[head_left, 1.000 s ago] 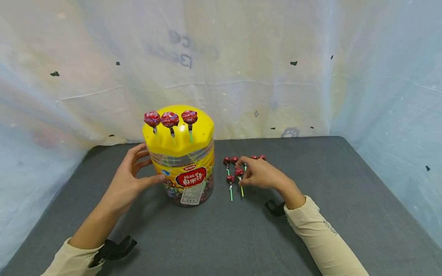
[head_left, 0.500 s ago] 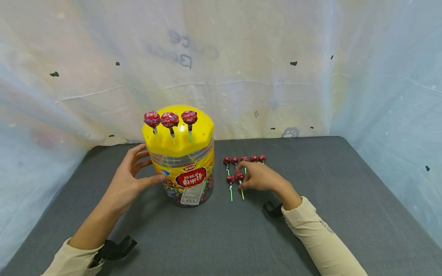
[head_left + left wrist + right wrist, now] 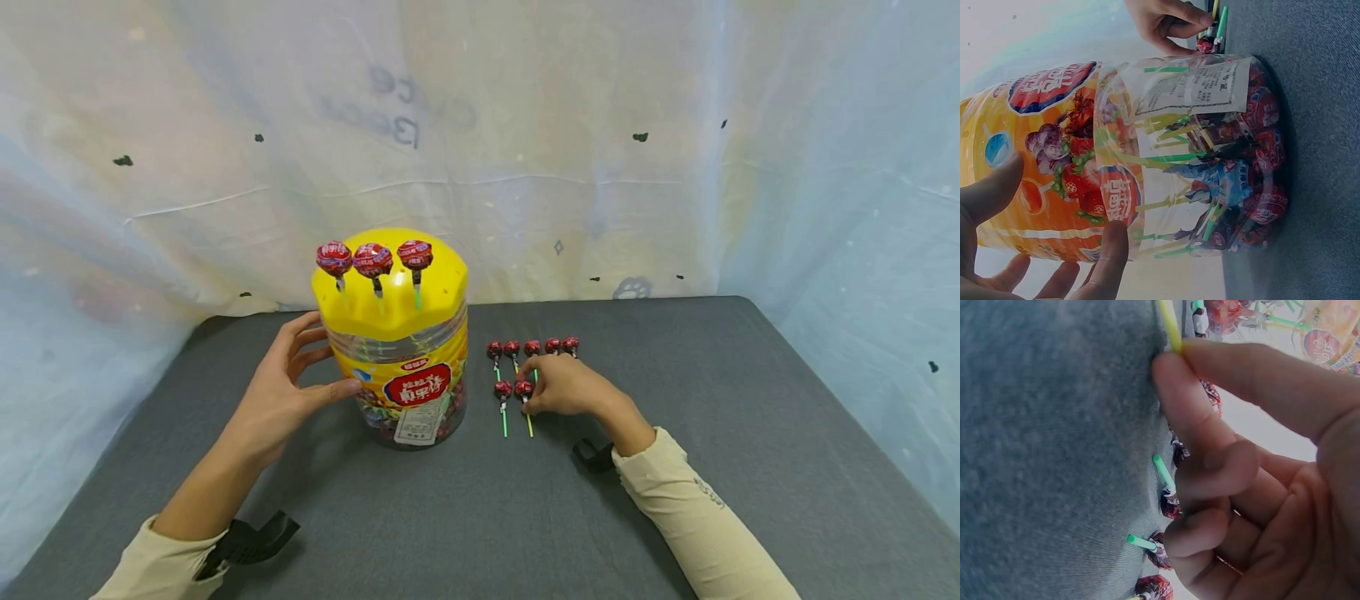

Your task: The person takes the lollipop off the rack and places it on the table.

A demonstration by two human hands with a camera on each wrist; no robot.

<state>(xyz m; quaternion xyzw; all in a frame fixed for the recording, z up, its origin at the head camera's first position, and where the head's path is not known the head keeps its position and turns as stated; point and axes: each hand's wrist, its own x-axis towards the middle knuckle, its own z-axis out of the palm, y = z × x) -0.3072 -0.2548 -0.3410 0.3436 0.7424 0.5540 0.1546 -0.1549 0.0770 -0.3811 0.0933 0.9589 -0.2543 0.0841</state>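
Observation:
A clear plastic candy jar (image 3: 420, 387) with a yellow lid (image 3: 390, 321) stands upright on the table. My left hand (image 3: 281, 396) grips its left side, thumb on the front label and fingers round the back. Three red-wrapped lollipops stick up from the lid, one of them a green-sticked lollipop (image 3: 415, 256). To the jar's right, my right hand (image 3: 566, 385) pinches a lollipop (image 3: 523, 389) by its yellow stick (image 3: 1171, 325), between thumb and index finger, close over the table. Beside it lies a green-sticked lollipop (image 3: 502, 390), roughly parallel. Wrapped lollipops (image 3: 1263, 150) show through the jar's bottom.
Behind my right hand lies a row of several lollipops (image 3: 532, 347), partly covered by the hand. The dark grey table (image 3: 450, 525) ends at a pale printed curtain (image 3: 525, 242) at the back. Black straps (image 3: 255, 537) hang at both wrists.
My right hand has shifted slightly toward me, bringing the yellow-sticked lollipop level with the green-sticked one. A lollipop head in the back row is uncovered. The left hand stays on the jar.

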